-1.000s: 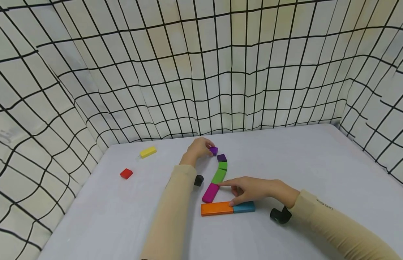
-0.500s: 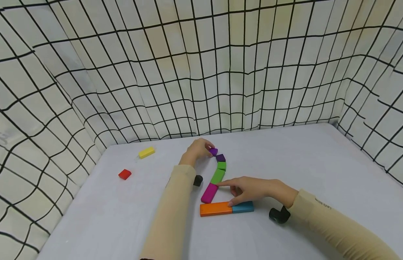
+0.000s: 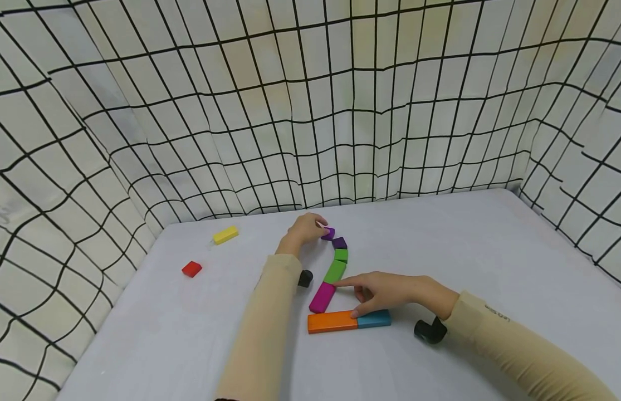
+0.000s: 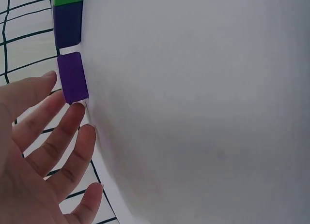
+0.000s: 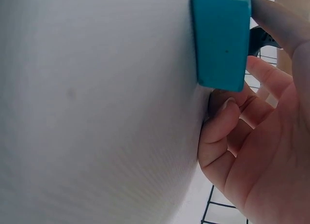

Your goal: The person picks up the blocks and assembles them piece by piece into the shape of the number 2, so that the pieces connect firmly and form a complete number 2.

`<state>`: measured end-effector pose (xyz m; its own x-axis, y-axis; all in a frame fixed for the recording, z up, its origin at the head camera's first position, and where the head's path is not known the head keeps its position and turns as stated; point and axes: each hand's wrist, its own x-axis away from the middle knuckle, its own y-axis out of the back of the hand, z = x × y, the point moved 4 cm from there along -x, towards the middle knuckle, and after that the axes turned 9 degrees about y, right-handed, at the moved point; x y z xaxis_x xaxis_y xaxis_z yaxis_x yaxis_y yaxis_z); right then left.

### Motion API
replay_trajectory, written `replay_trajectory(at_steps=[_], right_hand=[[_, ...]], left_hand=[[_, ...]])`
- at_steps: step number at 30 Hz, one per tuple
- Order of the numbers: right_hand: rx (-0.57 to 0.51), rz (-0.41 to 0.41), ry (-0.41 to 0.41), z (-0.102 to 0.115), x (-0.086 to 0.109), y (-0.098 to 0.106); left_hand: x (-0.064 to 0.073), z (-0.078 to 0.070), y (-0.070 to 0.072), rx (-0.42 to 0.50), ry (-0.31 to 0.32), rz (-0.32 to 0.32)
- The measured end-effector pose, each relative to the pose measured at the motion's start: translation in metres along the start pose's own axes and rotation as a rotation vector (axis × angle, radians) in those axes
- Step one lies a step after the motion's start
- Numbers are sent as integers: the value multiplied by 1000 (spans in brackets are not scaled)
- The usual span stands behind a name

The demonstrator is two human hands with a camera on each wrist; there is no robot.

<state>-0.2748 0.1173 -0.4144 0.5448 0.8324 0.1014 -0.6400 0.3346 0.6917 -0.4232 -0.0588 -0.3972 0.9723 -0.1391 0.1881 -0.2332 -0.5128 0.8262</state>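
Observation:
A violet block (image 4: 72, 78) lies at the far end of a curved row in the head view. My left hand (image 3: 305, 228) is at that block, thumb near its side and fingertips at its end, fingers loosely bent. Beyond a small gap sits a dark purple block (image 3: 340, 243), then a small green block (image 3: 341, 255), a longer green block (image 3: 335, 272) and a magenta block (image 3: 322, 297). My right hand (image 3: 390, 292) has its index fingertip at the green-magenta joint. Its thumb rests where an orange block (image 3: 332, 322) meets a blue block (image 5: 222, 40); its other fingers curl under.
A yellow block (image 3: 225, 235) and a red block (image 3: 192, 269) lie apart on the left of the white table (image 3: 140, 334). Black netting (image 3: 315, 122) hangs round the table's back and sides. A dark wrist camera (image 3: 430, 331) sits under the right cuff.
The left fingers have eased slightly from around the violet block, which sits at nearly the same place. My right hand and the other blocks keep their places; the head view shifted slightly.

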Motion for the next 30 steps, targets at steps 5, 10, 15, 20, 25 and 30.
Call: replay_trajectory(at_steps=[5, 10, 15, 20, 25, 30], right_hand=[[1, -2, -3, -1, -1, -1], [2, -3, -2, -1, -1, -1], [5, -6, 1, -1, 0, -2], [6, -9, 7, 0, 1, -2], [4, -12, 9, 1, 1, -1], [7, -11, 6, 1, 1, -1]], left_hand=[[1, 1, 0, 2, 59, -22], [4, 0, -1, -4, 77, -20], [6, -1, -2, 3, 60, 2], [6, -3, -3, 5, 38, 22], [4, -2, -3, 23, 30, 41], [4, -3, -2, 20, -1, 54]])
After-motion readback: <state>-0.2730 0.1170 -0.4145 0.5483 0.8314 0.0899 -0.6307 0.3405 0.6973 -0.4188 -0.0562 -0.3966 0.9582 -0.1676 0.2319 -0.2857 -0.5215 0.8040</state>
